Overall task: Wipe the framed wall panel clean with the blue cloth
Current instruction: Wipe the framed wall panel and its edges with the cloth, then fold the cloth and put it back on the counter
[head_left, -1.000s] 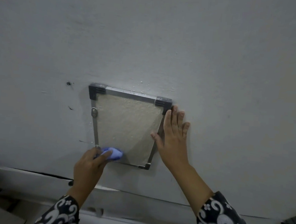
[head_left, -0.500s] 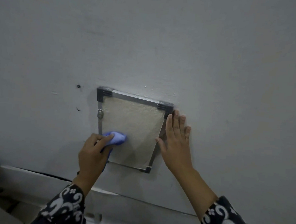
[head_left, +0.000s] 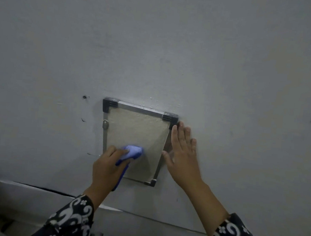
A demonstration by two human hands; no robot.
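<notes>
A small framed wall panel hangs on the grey wall, with a metal frame, dark corner caps and a rough beige face. My left hand grips the bunched blue cloth and presses it against the lower left part of the beige face. A strip of the cloth hangs down under my palm. My right hand lies flat with fingers spread against the panel's right frame edge and the wall beside it. My left hand hides the frame's lower left corner.
A small latch sits on the left frame rail. The grey wall carries a small hole and dark scuffs left of the panel. A long crack runs along the wall below the panel.
My left hand has carried the blue cloth up from the lower left corner and rightward onto the beige face. My right hand has stayed on the right frame edge.
</notes>
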